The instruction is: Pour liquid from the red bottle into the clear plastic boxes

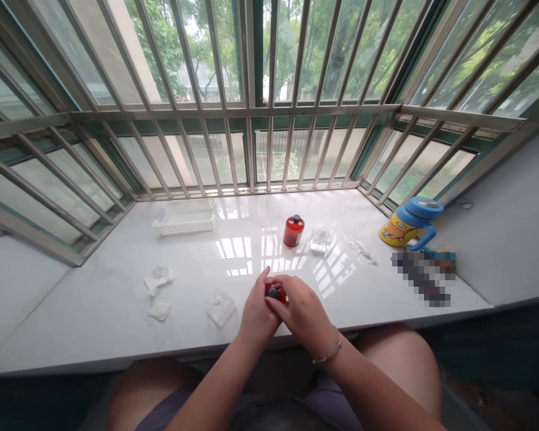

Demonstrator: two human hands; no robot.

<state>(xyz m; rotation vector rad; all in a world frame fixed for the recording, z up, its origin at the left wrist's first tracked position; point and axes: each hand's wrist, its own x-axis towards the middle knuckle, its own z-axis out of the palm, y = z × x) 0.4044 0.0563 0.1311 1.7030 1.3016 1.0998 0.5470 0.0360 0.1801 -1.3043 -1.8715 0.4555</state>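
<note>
Nearer the wearer than the upright, round-shouldered red bottle [293, 233] on the glossy white table [94, 308], a small black-capped red container [274, 293] sits between both hands. The left hand [257, 310] cups it, the right hand [304, 306] curls round it: both grips enclose it, neither nearer. Its cap points up toward the wearer; its long axis is mostly hidden.
</note>
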